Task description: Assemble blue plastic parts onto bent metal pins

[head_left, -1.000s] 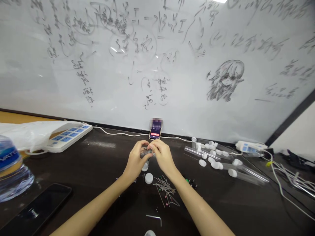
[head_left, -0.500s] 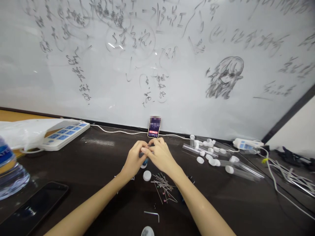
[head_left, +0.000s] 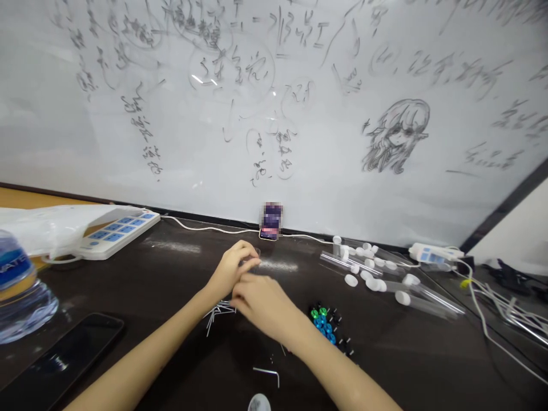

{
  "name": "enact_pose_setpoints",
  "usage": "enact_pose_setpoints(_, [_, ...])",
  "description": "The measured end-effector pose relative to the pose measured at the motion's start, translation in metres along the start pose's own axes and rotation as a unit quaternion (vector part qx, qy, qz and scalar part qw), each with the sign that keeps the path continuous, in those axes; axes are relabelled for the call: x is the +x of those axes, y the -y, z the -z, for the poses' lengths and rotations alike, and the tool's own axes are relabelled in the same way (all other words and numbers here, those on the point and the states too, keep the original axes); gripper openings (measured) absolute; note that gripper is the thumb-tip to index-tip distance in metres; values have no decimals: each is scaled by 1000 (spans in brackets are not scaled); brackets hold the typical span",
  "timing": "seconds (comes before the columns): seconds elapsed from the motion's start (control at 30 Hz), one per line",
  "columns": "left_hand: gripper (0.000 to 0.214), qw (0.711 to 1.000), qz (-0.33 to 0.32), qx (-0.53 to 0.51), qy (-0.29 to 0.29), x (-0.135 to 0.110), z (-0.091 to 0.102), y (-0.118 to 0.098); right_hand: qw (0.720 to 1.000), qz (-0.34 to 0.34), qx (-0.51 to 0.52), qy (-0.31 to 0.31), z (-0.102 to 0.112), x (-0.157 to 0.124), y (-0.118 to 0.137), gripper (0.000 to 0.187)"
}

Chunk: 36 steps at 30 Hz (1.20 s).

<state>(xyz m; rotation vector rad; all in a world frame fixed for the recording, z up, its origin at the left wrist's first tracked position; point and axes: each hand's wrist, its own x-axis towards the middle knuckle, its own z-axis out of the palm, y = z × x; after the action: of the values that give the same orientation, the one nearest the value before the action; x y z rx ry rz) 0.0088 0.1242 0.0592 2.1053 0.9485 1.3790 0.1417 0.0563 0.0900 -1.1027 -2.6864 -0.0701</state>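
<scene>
My left hand (head_left: 237, 264) is closed, thumb and fingers pinched around a clear piece (head_left: 257, 252) that looks like the end of a clear tube; most of it is hidden. Just below, my right hand (head_left: 259, 298) reaches leftward with fingers curled down and together, and whatever is in them is hidden. Thin metal hex keys (head_left: 220, 310) lie left of its fingertips. A single hex key (head_left: 268, 372) rests nearer me, above a round white cap (head_left: 259, 403). Right of my right forearm sit blue wheel-like parts (head_left: 324, 326), green ones (head_left: 319, 313) and small black pieces (head_left: 346, 345).
Clear tubes (head_left: 422, 297) and white caps (head_left: 351, 280) lie at right. A lit phone (head_left: 271, 221) leans on the whiteboard (head_left: 192, 142). At left are a power strip (head_left: 117, 237), a plastic bag (head_left: 51, 228), a water bottle (head_left: 23, 291) and a dark phone (head_left: 64, 359).
My right hand has left my left hand's fingertips and moved down and left, now covering the white cap and most of the pin pile. The blue and green parts have come into view.
</scene>
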Motion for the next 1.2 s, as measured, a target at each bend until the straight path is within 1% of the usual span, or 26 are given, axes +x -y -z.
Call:
enact_pose_setpoints(0.03, [11,1000,-1,6,6,0,-1,0,999,12,-33,38,-10,0,3,14])
enact_pose_setpoints(0.1, [14,1000,-6,14,19,0,-3,-2,997,17,-48,56,-28,1,7,10])
enact_pose_setpoints(0.17, [17,999,-10,17,30,-1,-5,-4,996,19,-60,64,-41,2,10,7])
enact_pose_setpoints(0.27, [19,999,-6,11,37,-1,-5,-5,994,19,-78,74,-51,2,13,18])
enact_pose_setpoints(0.37, [11,999,13,-11,32,-2,-5,-4,991,19,-102,90,-55,2,17,28])
enact_pose_setpoints(0.43, [4,998,36,-39,23,-3,-5,-2,988,19,-115,101,-55,0,19,27])
enact_pose_setpoints(0.53, [24,993,71,-92,15,-4,-8,2,984,24,-127,119,-51,-3,23,23])
enact_pose_setpoints(0.6, [31,988,90,-125,22,-3,-8,5,983,33,-128,130,-43,-5,25,23])
enact_pose_setpoints(0.7, [29,978,113,-165,58,0,-7,9,981,44,-124,143,-25,-10,26,20])
enact_pose_setpoints(0.77, [25,971,121,-184,90,1,-4,10,982,42,-105,151,-11,-12,25,21])
enact_pose_setpoints(0.83, [27,966,125,-197,114,2,0,9,988,31,-78,130,1,-14,19,24])
enact_pose_setpoints(0.9, [32,961,124,-208,131,2,3,8,993,27,-27,116,13,-14,10,21])
enact_pose_setpoints(0.97, [36,957,119,-221,146,1,6,5,993,14,61,100,27,-12,-1,21])
enact_pose_setpoints(1.0, [37,955,116,-228,153,1,7,3,990,5,113,80,35,-11,-6,21])
enact_pose_setpoints(1.03, [38,952,113,-235,162,1,8,2,987,-10,154,40,42,-10,-11,20])
enact_pose_setpoints(1.1, [37,946,111,-249,177,1,9,0,980,-39,188,-49,56,-9,-20,20])
enact_pose_setpoints(1.17, [37,940,113,-262,188,1,10,-1,977,-73,162,-121,64,-8,-28,21])
enact_pose_setpoints(1.2, [39,937,115,-267,191,1,9,0,976,-88,135,-144,65,-8,-31,21])
